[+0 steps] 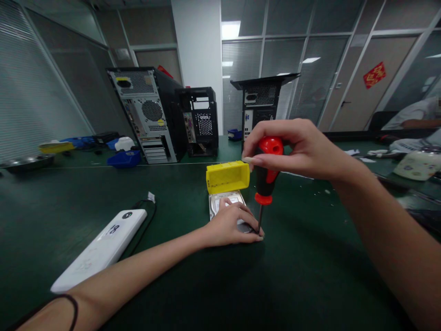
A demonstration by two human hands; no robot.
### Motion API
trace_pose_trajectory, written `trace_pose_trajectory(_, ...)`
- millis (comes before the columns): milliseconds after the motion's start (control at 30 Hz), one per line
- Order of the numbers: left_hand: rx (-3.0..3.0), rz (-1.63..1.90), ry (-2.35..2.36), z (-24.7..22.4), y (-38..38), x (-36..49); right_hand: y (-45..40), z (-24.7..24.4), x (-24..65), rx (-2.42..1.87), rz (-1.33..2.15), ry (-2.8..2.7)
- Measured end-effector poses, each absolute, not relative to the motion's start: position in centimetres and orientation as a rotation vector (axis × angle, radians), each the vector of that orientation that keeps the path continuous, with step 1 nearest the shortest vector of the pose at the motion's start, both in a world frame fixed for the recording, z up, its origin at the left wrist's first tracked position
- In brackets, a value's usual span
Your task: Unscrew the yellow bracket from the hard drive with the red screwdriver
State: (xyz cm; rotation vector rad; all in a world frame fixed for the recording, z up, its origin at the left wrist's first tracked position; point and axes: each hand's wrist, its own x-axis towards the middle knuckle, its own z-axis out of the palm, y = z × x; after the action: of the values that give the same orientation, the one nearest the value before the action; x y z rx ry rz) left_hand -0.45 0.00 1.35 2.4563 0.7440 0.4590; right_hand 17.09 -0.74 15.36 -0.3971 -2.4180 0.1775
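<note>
A silver hard drive (214, 202) lies on the green table, partly covered by my left hand (232, 224). The fingers of that hand are spread over the drive's near part, with fingertips beside the screwdriver's tip. My right hand (289, 149) grips the handle of a red and black screwdriver (264, 186) from above. The shaft points down, slightly tilted, and its tip is at the drive's near right corner; the exact contact is hidden by the left fingertips. Just behind the drive stands a yellow plastic bin (228, 177), its open side facing me.
A white power bank marked 18 (103, 248) with a black cable lies at left. Computer cases (155, 115) stand at the back, near a blue bin (124, 158) and a metal bowl (27, 162). At far right are a person's arm (422, 123) and a floral container (418, 164).
</note>
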Motion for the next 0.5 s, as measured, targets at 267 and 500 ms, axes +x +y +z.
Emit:
trace_pose_trajectory(267,2.440,0.451,0.745,1.58,-0.09,-0.32,-0.84,15.03,16.40,-0.328,0.204,-2.398)
trace_pose_trajectory(500,2.443,0.488,0.764,1.62,-0.13,-0.24,-0.79,14.97,16.25,-0.346,0.212,-2.388)
